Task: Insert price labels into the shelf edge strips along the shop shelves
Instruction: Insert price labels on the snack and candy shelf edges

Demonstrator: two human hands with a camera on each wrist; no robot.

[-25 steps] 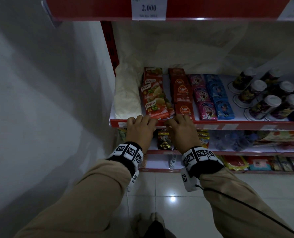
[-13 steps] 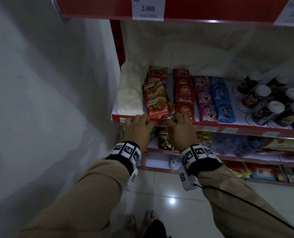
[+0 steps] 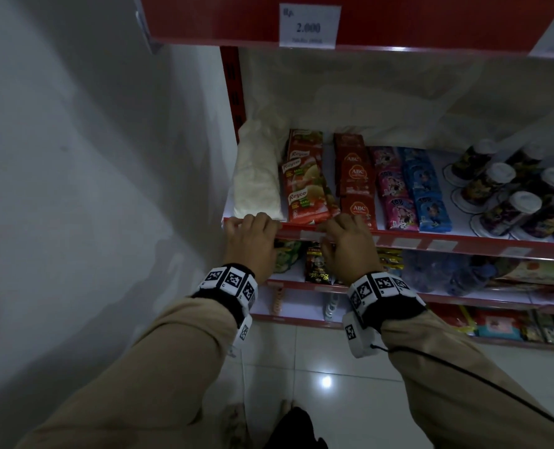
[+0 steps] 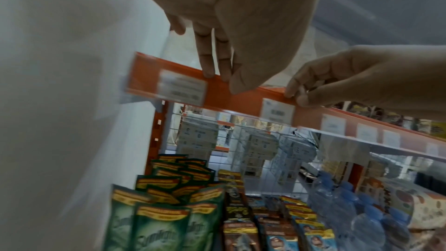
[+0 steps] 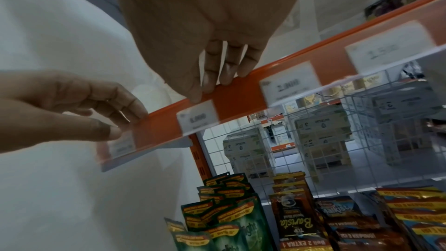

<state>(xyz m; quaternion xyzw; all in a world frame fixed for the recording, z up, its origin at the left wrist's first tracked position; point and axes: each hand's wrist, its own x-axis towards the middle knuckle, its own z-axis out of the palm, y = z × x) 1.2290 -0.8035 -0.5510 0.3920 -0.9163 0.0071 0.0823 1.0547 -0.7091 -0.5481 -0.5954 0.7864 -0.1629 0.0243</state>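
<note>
The red shelf edge strip (image 3: 463, 246) with its clear cover runs along the middle shelf. My left hand (image 3: 253, 222) grips the strip near its left end, fingers over the top and thumb on the front (image 5: 120, 123). My right hand (image 3: 337, 228) pinches the strip's top edge a little to the right (image 5: 210, 87). One white price label (image 3: 311, 234) sits in the strip between the hands, directly below my right thumb (image 5: 198, 117). Another label (image 4: 183, 87) sits left of my left fingers (image 4: 210, 72). More labels (image 4: 333, 124) follow to the right.
A white wall (image 3: 91, 189) closes the left side, right by the strip's end. The upper shelf edge carries a "2.000" label (image 3: 309, 25). Royco sachets (image 3: 301, 196), ABC sachets (image 3: 356, 183), a white bag (image 3: 256, 179) and lidded cups (image 3: 512, 196) fill the shelf. Sachets and bottles stand below.
My left hand has slid left along the strip toward its end. The gap between the hands has widened and a white label now shows there. The head view has shifted.
</note>
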